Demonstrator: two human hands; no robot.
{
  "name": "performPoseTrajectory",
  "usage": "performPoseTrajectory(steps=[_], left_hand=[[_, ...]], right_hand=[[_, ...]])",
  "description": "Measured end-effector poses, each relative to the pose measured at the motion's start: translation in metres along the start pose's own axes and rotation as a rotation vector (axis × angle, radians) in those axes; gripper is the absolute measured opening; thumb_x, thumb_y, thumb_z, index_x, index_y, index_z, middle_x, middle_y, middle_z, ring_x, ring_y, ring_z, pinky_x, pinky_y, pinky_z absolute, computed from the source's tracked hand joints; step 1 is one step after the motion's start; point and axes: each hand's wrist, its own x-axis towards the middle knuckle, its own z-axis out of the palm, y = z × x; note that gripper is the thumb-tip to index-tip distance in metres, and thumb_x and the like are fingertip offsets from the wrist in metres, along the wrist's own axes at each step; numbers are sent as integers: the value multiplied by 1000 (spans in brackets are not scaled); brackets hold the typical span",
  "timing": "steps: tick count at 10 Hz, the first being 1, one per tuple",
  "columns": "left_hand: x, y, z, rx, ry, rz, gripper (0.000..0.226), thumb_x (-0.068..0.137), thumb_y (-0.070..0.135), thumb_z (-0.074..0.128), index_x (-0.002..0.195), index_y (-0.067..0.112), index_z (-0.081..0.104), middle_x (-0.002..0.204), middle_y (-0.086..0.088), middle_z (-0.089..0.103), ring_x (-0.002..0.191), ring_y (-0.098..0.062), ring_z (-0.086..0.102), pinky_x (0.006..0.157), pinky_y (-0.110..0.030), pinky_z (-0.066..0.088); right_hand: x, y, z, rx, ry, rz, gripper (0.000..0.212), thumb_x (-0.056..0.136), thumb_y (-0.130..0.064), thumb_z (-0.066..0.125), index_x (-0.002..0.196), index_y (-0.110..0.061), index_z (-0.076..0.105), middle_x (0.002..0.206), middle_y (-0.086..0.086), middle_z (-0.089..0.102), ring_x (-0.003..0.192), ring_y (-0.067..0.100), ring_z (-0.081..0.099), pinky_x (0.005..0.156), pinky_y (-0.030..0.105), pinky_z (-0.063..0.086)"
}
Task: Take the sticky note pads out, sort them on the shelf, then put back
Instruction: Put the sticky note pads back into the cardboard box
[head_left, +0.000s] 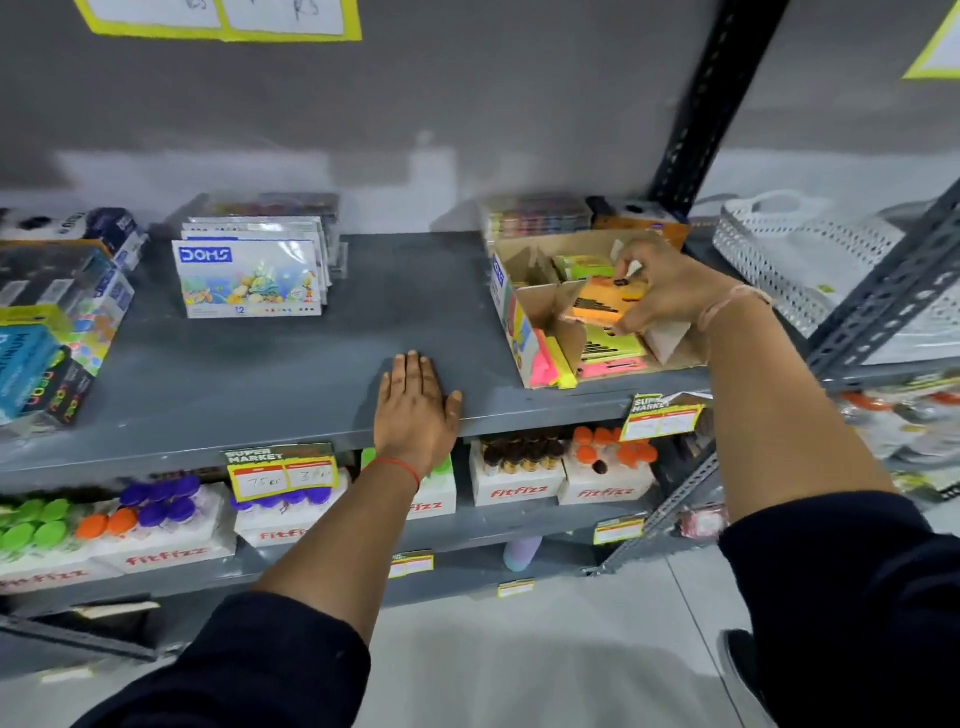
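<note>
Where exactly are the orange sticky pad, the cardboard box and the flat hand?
orange sticky pad (597, 306), head view, on its top face.
cardboard box (540, 299), head view, on an inner flap.
left hand (415, 410), head view, on its back.

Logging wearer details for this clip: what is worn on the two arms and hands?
Both arms have dark navy sleeves pushed up to the forearm. The left hand is bare, with a thin red thread at its wrist. The right hand is bare, with a pale pinkish thread at its wrist.
</note>
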Motion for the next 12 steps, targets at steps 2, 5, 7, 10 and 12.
performPoseTrajectory(steps=[2,5,7,10,12], left_hand=[[-1,1,-2,-6,19,7,62,99,37,21,147,1,6,160,-14,3,149,-26,-1,121,-35,-1],[0,0,-1,7,4,10,63,99,38,20,148,2,4,160,-14,2,149,-25,-2,121,-35,-1],[0,1,-2,15,2,3,62,99,38,20,148,2,5,160,-14,2,149,-25,-2,121,-35,0],[-1,1,-2,22,-9,8,62,99,38,19,148,2,3,160,-14,0,149,-25,-4,121,-35,-2],[-1,1,-1,17,-8,5,62,100,37,20,147,1,3,160,-14,0,149,-25,-4,121,-35,-3]], right_hand=[[-3,15,9,110,-98,65,51,66,-3,78,100,-19,44,112,9,55,93,26,52,63,23,43],[-4,20,4,-79,-131,77,46,60,-6,78,94,-21,50,103,5,52,78,21,54,61,29,46],[5,19,21,-157,-173,36,43,65,0,72,93,-20,48,111,10,52,89,29,53,73,42,54],[6,38,37,-121,30,-18,51,70,2,75,115,-17,62,127,9,58,112,27,54,94,31,45],[-2,45,52,-23,138,-20,52,76,2,70,124,-14,60,145,8,46,133,24,41,116,31,27]])
